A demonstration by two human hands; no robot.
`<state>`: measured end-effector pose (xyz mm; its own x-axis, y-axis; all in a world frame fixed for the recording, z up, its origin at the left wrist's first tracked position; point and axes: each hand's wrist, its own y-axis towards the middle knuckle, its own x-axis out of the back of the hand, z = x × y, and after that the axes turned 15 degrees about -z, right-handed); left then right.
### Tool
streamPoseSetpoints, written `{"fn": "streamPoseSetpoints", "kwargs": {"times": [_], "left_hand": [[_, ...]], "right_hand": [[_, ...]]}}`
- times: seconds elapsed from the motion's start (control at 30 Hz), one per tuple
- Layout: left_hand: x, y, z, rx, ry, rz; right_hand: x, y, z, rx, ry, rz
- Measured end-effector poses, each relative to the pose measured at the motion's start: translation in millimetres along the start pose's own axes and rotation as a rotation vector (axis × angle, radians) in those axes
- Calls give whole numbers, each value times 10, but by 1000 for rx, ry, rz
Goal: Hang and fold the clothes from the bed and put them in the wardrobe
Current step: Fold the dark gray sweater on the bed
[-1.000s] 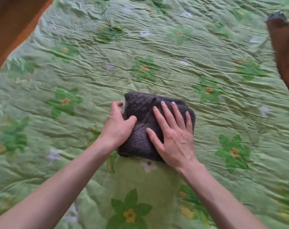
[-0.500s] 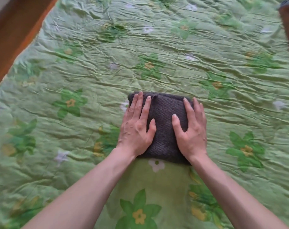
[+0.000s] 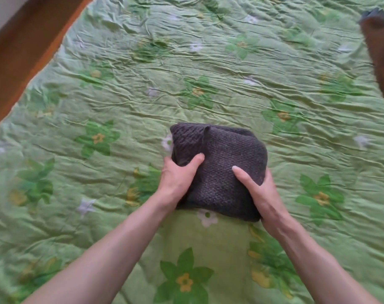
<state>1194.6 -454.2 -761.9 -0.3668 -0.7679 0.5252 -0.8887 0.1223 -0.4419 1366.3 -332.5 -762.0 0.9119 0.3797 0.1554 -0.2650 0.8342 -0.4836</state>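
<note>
A dark grey knitted garment [image 3: 221,163], folded into a thick square bundle, lies on the green flowered bedspread [image 3: 208,62] near the middle of the view. My left hand [image 3: 177,181] grips its left side, thumb on top and fingers tucked underneath. My right hand [image 3: 259,191] grips the right side the same way, thumb on top. The fingers of both hands are hidden under the bundle.
A wooden bed frame edge [image 3: 22,53] runs diagonally across the top left corner. A brown garment [image 3: 381,53] lies at the bed's far right edge, with something dark blue at its top. Wrinkled bedspread spreads all around the bundle.
Both hands lay flat on top of the folded bundle before; now they have slid to its sides and curled under it, thumbs on top.
</note>
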Motion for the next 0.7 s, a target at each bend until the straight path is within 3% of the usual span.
{"fn": "streamPoseSetpoints", "kwargs": {"times": [0.1,0.17,0.4,0.7], "left_hand": [[211,23,-127,277,-147,366],[378,-81,-212,320,-177,534],[903,-1163,-744,152,-298,568],[1646,-2954,-1689,-63,-224,619]], "right_hand": [[68,-69,94,-28,-14,-11],[154,-200,222,-14,-4,-2],[908,-1327,993,10,87,-61],[1965,-3093,1932,-12,211,-306]]}}
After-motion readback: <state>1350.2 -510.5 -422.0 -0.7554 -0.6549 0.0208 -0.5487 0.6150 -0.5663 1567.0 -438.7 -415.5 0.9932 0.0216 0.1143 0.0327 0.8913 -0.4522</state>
